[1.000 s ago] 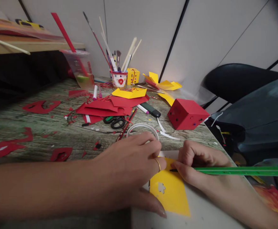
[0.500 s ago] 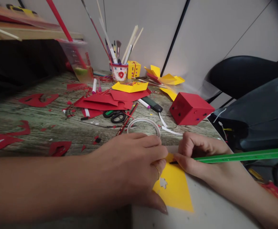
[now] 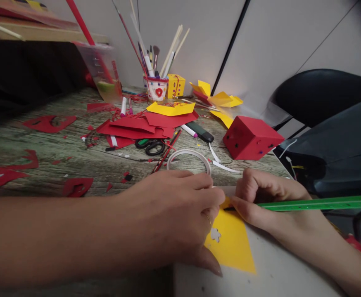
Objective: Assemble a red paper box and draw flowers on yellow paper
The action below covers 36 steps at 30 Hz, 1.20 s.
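My left hand (image 3: 174,216), a ring on one finger, presses down a piece of yellow paper (image 3: 236,249); its fingers are bent and its thumb is at the paper's lower left. A small flower-like hole is cut in this sheet. From the right, my right hand (image 3: 270,194) pinches a long green tool (image 3: 329,203). The tool's thin dark point touches or nearly touches the paper close to the left fingertips; I cannot tell whether it is a pencil or a craft knife. Under the paper lies a whitish board (image 3: 286,264). My left hand hides the paper's left part.
A tape roll (image 3: 210,167) lies just beyond my left hand. Further back are black-handled scissors (image 3: 155,147), red paper sheets (image 3: 131,126), a red paper box (image 3: 251,138), a pen cup (image 3: 157,88) and a plastic drink cup (image 3: 104,74). A black chair (image 3: 326,95) stands at right.
The view has shifted slightly, moving most things a little right in the picture. Both hands keep their hold on the paper and the green tool; the tool's point stays near the same spot.
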Available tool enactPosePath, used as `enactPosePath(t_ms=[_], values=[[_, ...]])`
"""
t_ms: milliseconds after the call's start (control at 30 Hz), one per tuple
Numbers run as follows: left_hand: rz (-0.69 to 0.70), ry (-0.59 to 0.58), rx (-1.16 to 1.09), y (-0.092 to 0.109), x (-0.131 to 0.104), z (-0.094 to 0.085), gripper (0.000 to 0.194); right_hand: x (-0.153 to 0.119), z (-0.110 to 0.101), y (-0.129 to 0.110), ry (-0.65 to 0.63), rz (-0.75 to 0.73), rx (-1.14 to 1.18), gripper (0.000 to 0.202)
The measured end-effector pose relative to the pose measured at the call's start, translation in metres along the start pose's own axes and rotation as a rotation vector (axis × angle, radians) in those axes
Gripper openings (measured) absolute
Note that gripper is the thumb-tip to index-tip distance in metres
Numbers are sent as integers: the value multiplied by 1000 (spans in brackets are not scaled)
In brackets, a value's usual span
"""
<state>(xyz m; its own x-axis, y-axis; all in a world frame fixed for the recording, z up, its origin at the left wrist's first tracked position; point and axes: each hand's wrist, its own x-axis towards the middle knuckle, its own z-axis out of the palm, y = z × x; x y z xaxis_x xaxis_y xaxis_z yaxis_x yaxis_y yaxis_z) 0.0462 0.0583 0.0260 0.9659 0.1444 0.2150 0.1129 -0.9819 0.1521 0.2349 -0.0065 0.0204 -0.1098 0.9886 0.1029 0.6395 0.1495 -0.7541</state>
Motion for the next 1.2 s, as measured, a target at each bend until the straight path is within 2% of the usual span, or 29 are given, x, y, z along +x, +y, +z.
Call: enactPosePath(t_ms=[167, 367, 500, 800, 1200], values=[[-1, -4, -15, -1, 0, -1, 39, 2, 1, -1, 4, -13, 1, 24], [-35, -13, -12, -1, 2, 0, 45, 0, 2, -1, 7, -13, -18, 24], [-4, -15, 23, 0, 0, 0, 51, 0, 2, -3, 25, -16, -54, 25], [45, 36, 86, -1, -1, 1, 48, 0, 1, -3, 43, -44, -74, 25], [48, -4, 146, -1, -1, 0, 48, -3, 1, -3, 31, -40, -68, 25]])
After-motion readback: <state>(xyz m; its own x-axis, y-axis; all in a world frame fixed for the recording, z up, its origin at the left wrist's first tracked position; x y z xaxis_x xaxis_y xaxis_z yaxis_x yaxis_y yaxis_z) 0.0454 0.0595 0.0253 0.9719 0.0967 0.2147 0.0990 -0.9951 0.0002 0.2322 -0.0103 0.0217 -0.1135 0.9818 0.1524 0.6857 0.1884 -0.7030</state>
